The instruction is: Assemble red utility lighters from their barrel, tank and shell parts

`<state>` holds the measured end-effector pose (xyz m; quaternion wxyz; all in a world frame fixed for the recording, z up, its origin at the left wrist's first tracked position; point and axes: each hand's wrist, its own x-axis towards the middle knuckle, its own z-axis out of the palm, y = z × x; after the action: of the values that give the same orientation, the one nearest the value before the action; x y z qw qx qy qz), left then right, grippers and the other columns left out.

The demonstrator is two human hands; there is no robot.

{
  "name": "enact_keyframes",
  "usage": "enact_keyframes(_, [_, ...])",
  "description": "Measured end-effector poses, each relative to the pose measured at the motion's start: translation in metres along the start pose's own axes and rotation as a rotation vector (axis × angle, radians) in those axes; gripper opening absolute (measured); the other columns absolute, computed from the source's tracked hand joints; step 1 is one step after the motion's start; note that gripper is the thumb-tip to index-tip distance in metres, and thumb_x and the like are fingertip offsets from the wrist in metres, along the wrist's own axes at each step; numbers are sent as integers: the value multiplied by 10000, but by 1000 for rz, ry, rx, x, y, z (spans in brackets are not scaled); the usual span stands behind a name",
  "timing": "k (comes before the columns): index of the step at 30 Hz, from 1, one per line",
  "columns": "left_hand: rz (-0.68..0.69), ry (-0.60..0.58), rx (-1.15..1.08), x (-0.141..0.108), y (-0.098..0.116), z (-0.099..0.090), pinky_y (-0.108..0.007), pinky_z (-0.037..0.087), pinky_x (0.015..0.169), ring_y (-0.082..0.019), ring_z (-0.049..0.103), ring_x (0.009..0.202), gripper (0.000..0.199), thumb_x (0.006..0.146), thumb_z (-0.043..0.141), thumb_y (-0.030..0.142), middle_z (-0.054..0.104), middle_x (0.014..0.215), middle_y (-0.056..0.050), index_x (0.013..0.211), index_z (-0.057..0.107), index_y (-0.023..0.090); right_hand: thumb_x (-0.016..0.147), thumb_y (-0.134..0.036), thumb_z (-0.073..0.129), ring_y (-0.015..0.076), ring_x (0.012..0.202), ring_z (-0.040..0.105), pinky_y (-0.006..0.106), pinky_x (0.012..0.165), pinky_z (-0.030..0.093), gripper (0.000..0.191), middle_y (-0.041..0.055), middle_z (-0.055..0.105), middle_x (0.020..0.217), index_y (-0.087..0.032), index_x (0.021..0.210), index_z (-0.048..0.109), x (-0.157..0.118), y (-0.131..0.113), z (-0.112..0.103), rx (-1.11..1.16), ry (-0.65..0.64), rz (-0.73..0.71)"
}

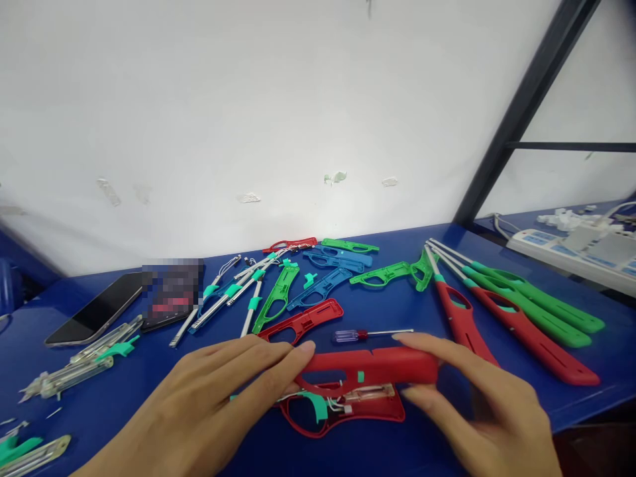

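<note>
My right hand (489,414) pinches the right end of a red lighter shell half (392,366) between thumb and fingers. My left hand (209,401) holds that shell half at its left end, its fingers partly covering it. Just below and behind this piece is a second red shell half (390,412), open side up, with a green trigger (317,404), white wires and a clear fuel tank (370,393) inside. The upper half is tilted and partly hides the lower one. A purple-handled screwdriver (350,336) lies beyond both.
Assembled red and green lighters (541,311) lie at the right, near a white power strip (571,252). Loose shell halves (308,318) and metal lighter tubes (223,305) lie farther back. Two phones (102,308) and clear fuel tanks (82,371) are at the left.
</note>
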<state>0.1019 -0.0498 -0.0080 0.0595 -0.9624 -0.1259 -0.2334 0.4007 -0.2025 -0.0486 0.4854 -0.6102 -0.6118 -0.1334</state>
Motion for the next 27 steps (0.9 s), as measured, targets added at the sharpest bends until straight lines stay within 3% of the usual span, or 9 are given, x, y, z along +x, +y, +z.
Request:
enact_keyframes(2, [36, -9, -24, 3, -4, 0, -252, 548, 1132, -178, 751, 1255, 679, 1127, 343, 96, 775, 1400, 4, 1738, 301, 388, 1028, -561, 707, 215, 851, 872, 227, 715, 699, 363, 14, 884, 1110, -294, 1272, 746, 1, 1, 1, -81, -32, -58])
enact_keyframes(5, [70, -30, -63, 6, -8, 2, -244, 559, 1126, -185, 766, 1232, 620, 1140, 410, 165, 781, 1395, -34, 1735, 322, 314, 1071, -567, 642, 191, 869, 870, 212, 771, 693, 365, 4, 883, 1104, -293, 1297, 726, -3, 3, 2, -145, -63, -130])
enact_keyframes(8, [31, -60, -65, -5, -11, 6, -249, 582, 1103, -179, 765, 1246, 647, 1117, 438, 115, 777, 1407, -15, 1719, 354, 338, 1078, -586, 618, 150, 845, 850, 178, 757, 676, 350, -9, 854, 1016, -315, 1264, 737, -6, 4, 0, -146, -135, -154])
enact_keyframes(13, [13, -183, -52, -36, -15, 20, -266, 591, 1101, -208, 684, 1389, 735, 1068, 577, 99, 674, 1560, 25, 1706, 370, 400, 1034, -576, 689, 165, 965, 831, 193, 810, 677, 326, 39, 794, 1109, -312, 1203, 779, -6, 4, -2, -152, -207, -213])
enact_keyframes(16, [-12, -244, 14, -38, -10, 28, -350, 562, 1152, -210, 632, 1450, 640, 1107, 507, 115, 645, 1590, 41, 1681, 415, 383, 1016, -579, 710, 182, 963, 828, 218, 813, 688, 320, 35, 806, 1083, -309, 1167, 791, -5, 4, 0, -164, -209, -243])
enact_keyframes(21, [-11, -102, 12, -12, 8, 26, -361, 638, 1037, -203, 781, 1196, 393, 1169, 369, 210, 807, 1299, 25, 1380, 690, 293, 1029, -567, 691, 193, 901, 831, 248, 764, 706, 299, 21, 826, 1023, -311, 1135, 803, -4, 4, 1, -170, -227, -267])
enact_keyframes(24, [3, -64, 12, -1, 13, 20, -328, 674, 952, -197, 812, 1067, 426, 1187, 314, 247, 834, 1177, 15, 1271, 730, 280, 1044, -572, 666, 195, 873, 834, 253, 735, 711, 314, 25, 833, 1010, -307, 1122, 815, -3, 4, 1, -173, -236, -261])
enact_keyframes(27, [2, -66, 7, -2, 13, 19, -324, 669, 963, -197, 804, 1082, 430, 1192, 309, 272, 827, 1182, 14, 1274, 730, 292, 1053, -575, 650, 202, 869, 837, 264, 737, 717, 336, 35, 837, 1009, -298, 1124, 826, -4, 5, 3, -183, -256, -251])
